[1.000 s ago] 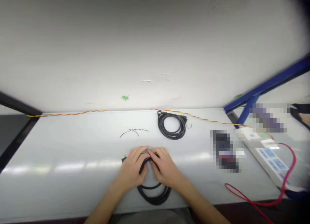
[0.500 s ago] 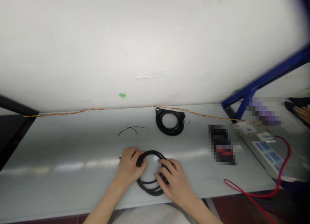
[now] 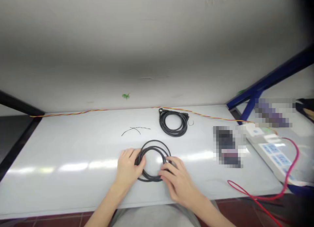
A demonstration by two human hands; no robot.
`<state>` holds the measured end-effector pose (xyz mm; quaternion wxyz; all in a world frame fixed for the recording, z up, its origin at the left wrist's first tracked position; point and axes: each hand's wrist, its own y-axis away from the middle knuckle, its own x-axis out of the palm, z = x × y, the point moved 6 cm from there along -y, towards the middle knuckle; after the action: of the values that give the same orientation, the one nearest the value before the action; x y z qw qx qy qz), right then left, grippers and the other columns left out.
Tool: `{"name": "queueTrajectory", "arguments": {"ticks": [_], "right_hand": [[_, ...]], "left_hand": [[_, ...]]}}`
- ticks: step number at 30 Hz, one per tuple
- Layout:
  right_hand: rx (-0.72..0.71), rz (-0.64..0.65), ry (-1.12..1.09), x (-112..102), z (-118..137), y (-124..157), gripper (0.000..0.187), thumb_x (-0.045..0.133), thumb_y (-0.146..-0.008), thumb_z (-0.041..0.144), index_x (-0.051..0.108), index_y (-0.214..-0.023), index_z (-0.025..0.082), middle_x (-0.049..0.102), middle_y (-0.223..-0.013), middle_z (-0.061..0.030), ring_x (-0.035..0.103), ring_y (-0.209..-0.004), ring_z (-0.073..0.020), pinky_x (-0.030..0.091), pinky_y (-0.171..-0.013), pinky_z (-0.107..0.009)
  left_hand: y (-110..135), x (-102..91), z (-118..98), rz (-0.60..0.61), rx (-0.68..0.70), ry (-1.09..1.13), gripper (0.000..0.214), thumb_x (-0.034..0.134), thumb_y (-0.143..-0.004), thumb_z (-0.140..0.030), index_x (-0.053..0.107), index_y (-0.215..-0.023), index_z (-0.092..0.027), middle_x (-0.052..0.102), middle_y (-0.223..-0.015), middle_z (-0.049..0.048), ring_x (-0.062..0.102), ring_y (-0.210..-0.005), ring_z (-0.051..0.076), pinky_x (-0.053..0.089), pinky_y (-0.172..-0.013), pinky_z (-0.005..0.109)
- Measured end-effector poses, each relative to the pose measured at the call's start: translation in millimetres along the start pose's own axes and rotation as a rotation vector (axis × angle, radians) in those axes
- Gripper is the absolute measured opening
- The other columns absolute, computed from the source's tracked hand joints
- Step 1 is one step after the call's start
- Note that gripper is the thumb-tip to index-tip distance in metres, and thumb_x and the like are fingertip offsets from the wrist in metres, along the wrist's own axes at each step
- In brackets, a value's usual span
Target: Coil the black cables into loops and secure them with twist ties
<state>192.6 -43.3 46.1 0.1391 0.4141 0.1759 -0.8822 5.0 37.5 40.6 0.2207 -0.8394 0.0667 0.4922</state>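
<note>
A black cable coil [image 3: 154,143] lies in a loose round ring on the white table [image 3: 73,148], close to the near edge. My left hand [image 3: 129,168] grips its left side, and my right hand [image 3: 176,178] holds its right side, with the fingers curled over the loops. Farther back stands a second, tighter black cable coil [image 3: 173,132] with a plug at its top end. To its left lies a thin black wire [image 3: 134,130].
A twisted red-and-yellow wire [image 3: 73,114] runs along the table's back edge. At right are a pixelated object [image 3: 227,146], a white power strip [image 3: 270,151], and a red cable [image 3: 291,168]. A blue metal frame [image 3: 277,76] crosses the upper right.
My hands have moved apart from the bunched cable, and the coil has opened into a wider round ring lying on the table. The farther coil and thin wire stay in place.
</note>
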Motion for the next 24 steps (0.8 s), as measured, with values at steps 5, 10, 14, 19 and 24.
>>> {"name": "queueTrajectory", "arguments": {"ticks": [5,10,14,19,24], "right_hand": [[0.287,-0.314,-0.105,7,-21,1,0.028,0.054,-0.103,0.024,0.057,-0.130,0.021,0.055,-0.128,-0.0148,0.055,-0.125,-0.0299,0.054,-0.103,-0.052],[0.432,-0.434,-0.018,18,-24,1,0.046,0.052,-0.103,0.025,0.048,-0.150,0.023,0.053,-0.134,-0.0171,0.056,-0.124,-0.0318,0.055,-0.102,-0.056],[0.398,-0.436,-0.047,17,-27,2,0.043,0.051,-0.103,0.020,0.055,-0.145,0.024,0.061,-0.125,-0.0147,0.060,-0.116,-0.0292,0.058,-0.099,-0.052],[0.309,-0.420,-0.079,16,-34,4,0.050,0.053,-0.101,0.018,0.051,-0.151,0.025,0.064,-0.129,-0.0137,0.062,-0.119,-0.0274,0.058,-0.101,-0.048],[0.177,-0.399,-0.086,12,-41,-7,0.052,0.052,-0.099,0.014,0.055,-0.150,0.027,0.067,-0.128,-0.0126,0.064,-0.116,-0.0273,0.059,-0.100,-0.048]], "left_hand": [[12,2.3,-11,-0.071,-0.077,-0.168,0.016,0.063,-0.097,-0.029,0.073,-0.104,-0.018,0.067,-0.082,0.0065,0.063,-0.077,0.024,0.049,-0.075,0.037],[19,-1.1,-8,-0.085,-0.021,-0.032,0.028,0.059,-0.101,-0.029,0.066,-0.126,-0.018,0.068,-0.090,0.0080,0.063,-0.083,0.024,0.053,-0.078,0.040],[24,-9.2,0,0.013,0.104,0.096,0.043,0.056,-0.103,-0.024,0.053,-0.146,-0.022,0.069,-0.101,0.0091,0.064,-0.091,0.024,0.055,-0.083,0.041],[19,-17.1,0,0.102,0.200,0.157,0.040,0.051,-0.103,-0.019,0.058,-0.143,-0.025,0.065,-0.127,0.0126,0.063,-0.118,0.027,0.057,-0.099,0.047],[16,-20.7,-1,0.275,0.295,0.130,0.039,0.052,-0.104,-0.020,0.061,-0.142,-0.025,0.056,-0.151,0.0120,0.054,-0.137,0.030,0.051,-0.113,0.051]]}}
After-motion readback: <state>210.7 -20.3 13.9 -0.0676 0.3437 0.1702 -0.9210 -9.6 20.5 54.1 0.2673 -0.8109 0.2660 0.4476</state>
